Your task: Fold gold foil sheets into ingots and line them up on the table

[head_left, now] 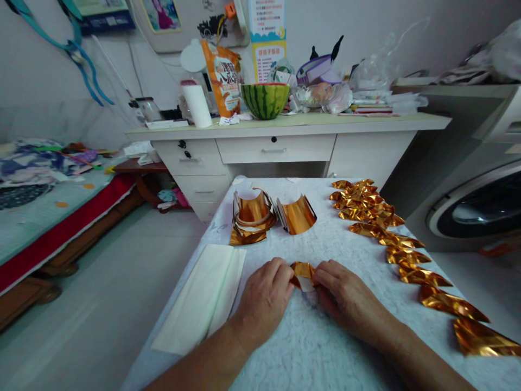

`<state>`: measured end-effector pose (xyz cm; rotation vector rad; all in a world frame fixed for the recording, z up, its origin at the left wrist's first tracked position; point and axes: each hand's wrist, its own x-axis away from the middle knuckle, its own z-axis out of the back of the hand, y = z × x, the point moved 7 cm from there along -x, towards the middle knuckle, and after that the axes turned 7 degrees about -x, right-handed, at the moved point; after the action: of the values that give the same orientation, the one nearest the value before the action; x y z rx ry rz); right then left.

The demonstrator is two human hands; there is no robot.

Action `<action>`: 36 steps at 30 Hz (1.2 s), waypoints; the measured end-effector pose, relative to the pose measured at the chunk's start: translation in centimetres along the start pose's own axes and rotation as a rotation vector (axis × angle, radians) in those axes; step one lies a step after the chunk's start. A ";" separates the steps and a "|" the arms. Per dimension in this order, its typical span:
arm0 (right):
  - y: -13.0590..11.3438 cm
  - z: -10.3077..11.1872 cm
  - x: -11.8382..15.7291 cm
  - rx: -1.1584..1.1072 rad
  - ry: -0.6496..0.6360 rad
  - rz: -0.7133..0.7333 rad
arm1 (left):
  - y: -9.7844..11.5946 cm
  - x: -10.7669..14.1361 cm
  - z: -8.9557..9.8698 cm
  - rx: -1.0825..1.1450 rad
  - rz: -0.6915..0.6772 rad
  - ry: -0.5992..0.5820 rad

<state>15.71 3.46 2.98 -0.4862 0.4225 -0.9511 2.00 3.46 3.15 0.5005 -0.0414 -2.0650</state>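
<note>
Both hands meet over a small piece of gold foil paper (303,270) with a pale underside, low above the cloth-covered table. My left hand (266,293) pinches its left end, and my right hand (342,293) grips the right end. Beyond them lie a curled stack of gold foil sheets (253,212) and, beside it, another curved gold stack (299,214). Several folded gold foil pieces (423,275) run in a line down the table's right side. Folded white paper (203,298) lies left of my left hand.
A white desk (280,147) stands behind the table, holding a watermelon half (265,101), an orange pouch (223,81) and plastic bags. At the right is a washing machine (480,201); a bed (52,212) is at the left.
</note>
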 end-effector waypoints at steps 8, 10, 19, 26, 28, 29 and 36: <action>0.0 0.1 0.2 -0.030 0.009 -0.002 | 0.2 -0.1 0.6 -0.006 -0.034 0.075; 0.0 0.1 0.1 -0.038 0.007 0.000 | 0.1 -0.1 0.3 0.024 -0.032 0.068; 0.3 -0.1 -0.2 -0.010 0.009 -0.008 | 1.1 -0.2 -0.9 -0.017 -0.211 -0.107; 0.9 -0.2 -0.1 -0.049 0.009 -0.040 | 0.6 -0.3 -1.1 0.008 -0.104 -0.156; 1.2 -0.2 0.0 -0.076 0.016 -0.045 | 0.4 -0.3 -1.1 0.031 -0.072 -0.167; 1.4 -0.2 0.1 -0.089 0.018 -0.046 | 0.3 -0.3 -1.0 0.045 -0.053 -0.170; 1.9 -0.1 0.1 -0.105 0.025 -0.097 | -0.4 -0.5 -1.1 0.109 0.029 -0.177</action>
<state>16.92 4.28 1.80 -0.5955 0.4765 -1.0333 2.33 4.29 2.20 0.3797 -0.2655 -2.0810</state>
